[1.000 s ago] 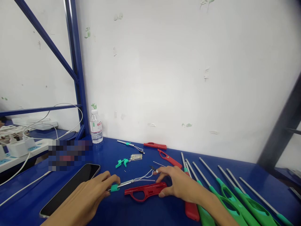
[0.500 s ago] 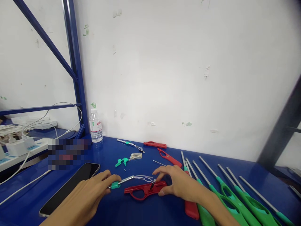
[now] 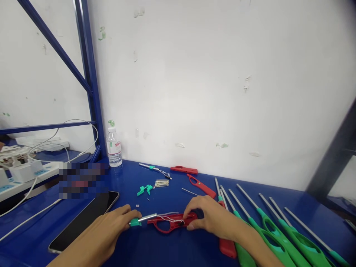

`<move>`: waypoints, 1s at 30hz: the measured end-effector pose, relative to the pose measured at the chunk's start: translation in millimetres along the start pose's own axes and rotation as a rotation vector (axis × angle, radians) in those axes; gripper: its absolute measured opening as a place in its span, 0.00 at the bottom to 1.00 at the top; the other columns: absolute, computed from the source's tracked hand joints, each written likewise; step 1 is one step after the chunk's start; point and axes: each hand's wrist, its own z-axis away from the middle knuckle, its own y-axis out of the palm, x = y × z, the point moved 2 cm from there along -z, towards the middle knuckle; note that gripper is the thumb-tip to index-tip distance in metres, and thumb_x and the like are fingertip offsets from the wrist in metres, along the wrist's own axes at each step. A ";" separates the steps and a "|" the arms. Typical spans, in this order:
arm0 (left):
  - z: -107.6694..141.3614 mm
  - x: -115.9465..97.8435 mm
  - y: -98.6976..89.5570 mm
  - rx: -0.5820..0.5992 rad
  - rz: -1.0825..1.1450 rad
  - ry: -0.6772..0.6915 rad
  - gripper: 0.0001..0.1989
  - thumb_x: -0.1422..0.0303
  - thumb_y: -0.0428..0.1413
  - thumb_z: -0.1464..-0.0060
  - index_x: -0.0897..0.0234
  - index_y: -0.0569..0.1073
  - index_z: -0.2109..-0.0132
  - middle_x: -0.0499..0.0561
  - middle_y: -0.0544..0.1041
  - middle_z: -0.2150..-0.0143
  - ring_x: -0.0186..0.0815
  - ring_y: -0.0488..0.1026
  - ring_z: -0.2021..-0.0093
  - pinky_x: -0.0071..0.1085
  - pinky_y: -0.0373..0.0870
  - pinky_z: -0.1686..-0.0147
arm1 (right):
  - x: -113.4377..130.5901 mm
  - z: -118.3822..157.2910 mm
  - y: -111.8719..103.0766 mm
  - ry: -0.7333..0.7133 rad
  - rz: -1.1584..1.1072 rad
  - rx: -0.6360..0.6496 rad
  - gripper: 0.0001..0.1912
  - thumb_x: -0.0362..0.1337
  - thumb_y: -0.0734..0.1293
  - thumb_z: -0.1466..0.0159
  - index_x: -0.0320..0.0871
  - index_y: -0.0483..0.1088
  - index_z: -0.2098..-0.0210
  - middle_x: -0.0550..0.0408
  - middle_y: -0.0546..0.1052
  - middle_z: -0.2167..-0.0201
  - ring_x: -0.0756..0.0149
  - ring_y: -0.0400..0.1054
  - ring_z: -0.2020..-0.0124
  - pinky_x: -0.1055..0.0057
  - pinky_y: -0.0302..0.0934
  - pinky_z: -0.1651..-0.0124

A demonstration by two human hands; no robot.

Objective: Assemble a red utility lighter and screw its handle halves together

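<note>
My left hand [image 3: 118,222] is closed around a metal lighter tube [image 3: 148,217] with a green collar [image 3: 135,222]. Thin white wires [image 3: 169,219] run from the tube's right end across to a small dark piece [image 3: 181,223] in a red lighter half-shell [image 3: 172,226]. That half-shell lies flat, its trigger loop toward the left. My right hand [image 3: 207,213] grips its right end between thumb and fingers, with the fingertips over the inside near the wire ends. What sits under those fingertips is partly hidden.
Behind the hands lie another wired tube [image 3: 151,168], green triggers [image 3: 144,190], clear fuel tanks [image 3: 161,183] and red half-shells [image 3: 201,185]. Green lighters [image 3: 278,237] fill the right side. A phone [image 3: 83,222], power strip [image 3: 50,168] and water bottle [image 3: 114,148] stand left.
The tube has come down level with the half-shell, and its wires now lie over the shell. My right fingertips have moved down onto the shell's inside. A small pale piece now shows near my left hand.
</note>
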 end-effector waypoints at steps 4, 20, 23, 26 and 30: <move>0.3 -2.8 -4.0 -0.022 0.034 0.020 0.27 0.77 0.42 0.34 0.50 0.81 0.44 0.54 0.84 0.47 0.46 0.84 0.45 0.35 0.81 0.49 | -3.5 -2.1 2.2 -0.014 0.003 0.013 0.09 0.44 0.81 0.38 0.57 0.85 0.58 0.60 0.82 0.54 0.54 0.72 0.49 0.65 0.62 0.46; -22.2 -18.6 27.0 -0.095 0.339 0.035 0.19 0.58 0.45 0.26 0.46 0.81 0.45 0.48 0.80 0.48 0.40 0.79 0.48 0.34 0.74 0.47 | 5.6 1.7 1.6 -0.008 0.026 -0.003 0.10 0.44 0.80 0.36 0.56 0.83 0.55 0.58 0.81 0.53 0.54 0.72 0.48 0.62 0.61 0.44; -26.5 -17.9 28.4 -0.072 0.404 0.017 0.19 0.58 0.45 0.25 0.47 0.82 0.49 0.47 0.81 0.50 0.40 0.78 0.50 0.34 0.72 0.49 | 9.6 3.0 4.5 -0.033 0.018 -0.018 0.09 0.48 0.77 0.33 0.55 0.82 0.54 0.59 0.80 0.51 0.57 0.72 0.48 0.63 0.61 0.43; -28.5 -17.2 27.4 -0.058 0.460 -0.004 0.18 0.58 0.47 0.26 0.48 0.82 0.50 0.47 0.81 0.51 0.40 0.77 0.49 0.34 0.71 0.49 | 11.8 1.7 9.1 -0.059 0.022 -0.025 0.07 0.46 0.76 0.31 0.53 0.80 0.57 0.60 0.79 0.52 0.59 0.72 0.48 0.65 0.60 0.44; -29.3 -17.3 26.4 -0.053 0.521 -0.006 0.15 0.59 0.50 0.29 0.48 0.83 0.52 0.46 0.82 0.52 0.40 0.77 0.50 0.34 0.69 0.49 | 12.8 -0.2 11.0 -0.075 0.026 -0.021 0.06 0.43 0.76 0.30 0.51 0.78 0.59 0.61 0.78 0.54 0.61 0.72 0.50 0.66 0.60 0.46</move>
